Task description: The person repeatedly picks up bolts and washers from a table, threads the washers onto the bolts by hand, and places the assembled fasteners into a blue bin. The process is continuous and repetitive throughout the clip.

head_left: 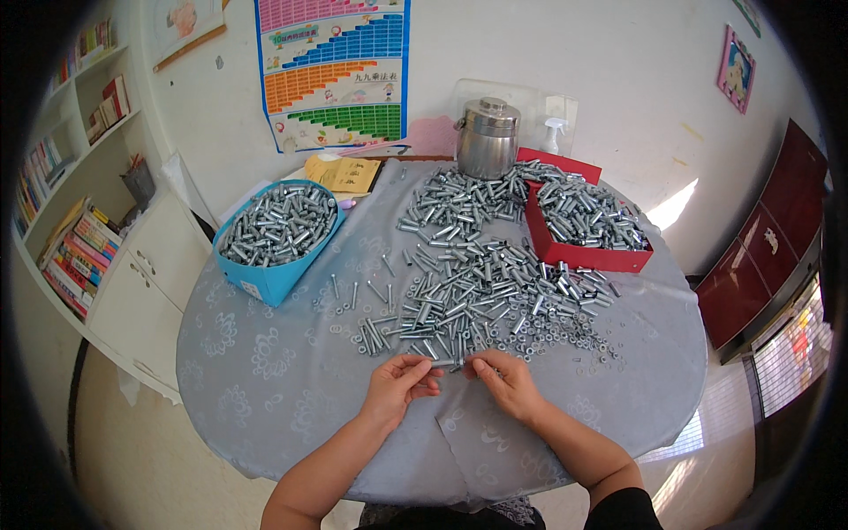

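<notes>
My left hand (pixel 399 387) pinches a short silvery bolt (pixel 444 362) between thumb and fingers, holding it level over the near part of the table. Close to the bolt's right end, the fingertips of my right hand (pixel 505 382) are pressed together; whatever they grip is too small to make out. Just beyond both hands spreads a loose pile of metal bolts and sleeves (pixel 459 305). Small nuts and washers (pixel 556 331) lie scattered at the pile's right near side. A few single bolts (pixel 355 295) lie apart on its left.
On the left of the grey-clothed table (pixel 291 389) stands a blue bin (pixel 281 281) full of bolts. A red box (pixel 596 257), also heaped with metal parts, is at the right. Behind are a steel canister (pixel 488 141), a spray bottle (pixel 553 137) and a yellow envelope (pixel 349 174).
</notes>
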Demonstrator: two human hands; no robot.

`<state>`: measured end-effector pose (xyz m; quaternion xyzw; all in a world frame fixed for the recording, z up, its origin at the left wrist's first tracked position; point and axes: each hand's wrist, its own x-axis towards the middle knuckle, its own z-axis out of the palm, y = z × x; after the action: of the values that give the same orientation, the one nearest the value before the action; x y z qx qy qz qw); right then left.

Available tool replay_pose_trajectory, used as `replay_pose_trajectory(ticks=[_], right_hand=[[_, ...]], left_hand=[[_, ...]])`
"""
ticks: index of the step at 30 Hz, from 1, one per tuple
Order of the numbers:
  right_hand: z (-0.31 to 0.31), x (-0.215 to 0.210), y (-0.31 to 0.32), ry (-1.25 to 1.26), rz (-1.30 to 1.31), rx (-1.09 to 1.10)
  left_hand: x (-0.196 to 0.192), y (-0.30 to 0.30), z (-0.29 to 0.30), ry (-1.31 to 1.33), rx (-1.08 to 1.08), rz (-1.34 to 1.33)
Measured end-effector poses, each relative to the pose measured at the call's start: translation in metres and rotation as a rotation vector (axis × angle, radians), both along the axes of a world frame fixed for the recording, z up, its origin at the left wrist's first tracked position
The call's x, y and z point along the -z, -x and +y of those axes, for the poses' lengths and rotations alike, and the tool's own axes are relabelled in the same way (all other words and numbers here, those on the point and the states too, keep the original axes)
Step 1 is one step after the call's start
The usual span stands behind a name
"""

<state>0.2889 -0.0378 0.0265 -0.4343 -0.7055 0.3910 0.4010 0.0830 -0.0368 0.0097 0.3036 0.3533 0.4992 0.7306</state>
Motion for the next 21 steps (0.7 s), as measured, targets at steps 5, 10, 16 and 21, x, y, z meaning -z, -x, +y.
replay_pose_trajectory(ticks=[5, 10, 16, 21], right_hand=[[-0.004, 0.000, 0.007, -0.013, 0.060, 0.088], [0.000, 0.006, -0.002, 0.016, -0.039, 0.047], [0.001, 0.004, 0.003, -0.022, -0.087, -0.066], [0.004, 0.003, -0.005, -0.102, -0.080, 0.037]], left_hand=[[-0.001, -0.001, 0.001, 0.006, -0.003, -0.005], [-0.002, -0.001, 0.000, -0.009, -0.001, 0.002], [-0.004, 0.002, 0.001, -0.032, -0.108, 0.004], [-0.005, 0.030, 0.024, -0.074, -0.452, 0.022]])
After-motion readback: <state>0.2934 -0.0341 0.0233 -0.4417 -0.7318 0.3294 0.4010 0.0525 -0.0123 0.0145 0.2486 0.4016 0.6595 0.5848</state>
